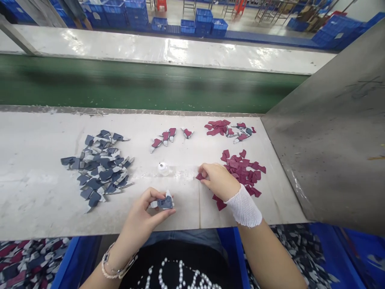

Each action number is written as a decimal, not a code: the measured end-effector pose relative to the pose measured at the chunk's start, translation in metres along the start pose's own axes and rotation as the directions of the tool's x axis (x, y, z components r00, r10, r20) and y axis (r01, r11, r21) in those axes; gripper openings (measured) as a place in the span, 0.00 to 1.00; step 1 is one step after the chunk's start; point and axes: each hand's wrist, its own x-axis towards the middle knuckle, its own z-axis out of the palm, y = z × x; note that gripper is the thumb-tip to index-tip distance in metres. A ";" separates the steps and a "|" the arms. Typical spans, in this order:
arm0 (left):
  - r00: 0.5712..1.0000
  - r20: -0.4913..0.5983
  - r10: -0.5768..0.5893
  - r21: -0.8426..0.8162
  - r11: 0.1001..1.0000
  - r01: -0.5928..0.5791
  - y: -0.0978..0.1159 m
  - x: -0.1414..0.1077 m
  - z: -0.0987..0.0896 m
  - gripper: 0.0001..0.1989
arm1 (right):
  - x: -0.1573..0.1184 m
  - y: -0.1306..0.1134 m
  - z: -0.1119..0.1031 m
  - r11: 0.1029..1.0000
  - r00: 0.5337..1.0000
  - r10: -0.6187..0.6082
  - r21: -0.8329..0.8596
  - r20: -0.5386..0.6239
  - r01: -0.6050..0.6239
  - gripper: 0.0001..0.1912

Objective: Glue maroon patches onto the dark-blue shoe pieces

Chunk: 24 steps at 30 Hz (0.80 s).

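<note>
Between the thumb and fingers of my left hand (146, 212) is a grey-and-white plastic part (165, 202), held above the worktable (186, 218). My right hand (217, 178) pinches a small maroon plastic piece (199, 176) at its fingertips. Just right of that hand lies a loose pile of maroon pieces (242, 170). To the left, a heap of grey-and-white parts (105, 168) spreads over the table. A small clear, roundish container (164, 169) stands between the two hands, further from me; its contents are hard to make out.
Several joined maroon-and-grey parts (165, 138) lie toward the far edge, with a second maroon cluster (217, 127) right of them. A metal panel (333, 132) bounds the right side. Beyond runs a green conveyor belt (135, 86). Blue bins of parts (33, 261) flank my lap.
</note>
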 end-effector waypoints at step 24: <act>0.953 -0.182 0.242 -0.133 0.954 -0.268 -0.002 0.011 0.022 0.14 | -0.047 -0.044 -0.008 0.682 0.968 -0.228 0.692 -0.105 0.236 0.08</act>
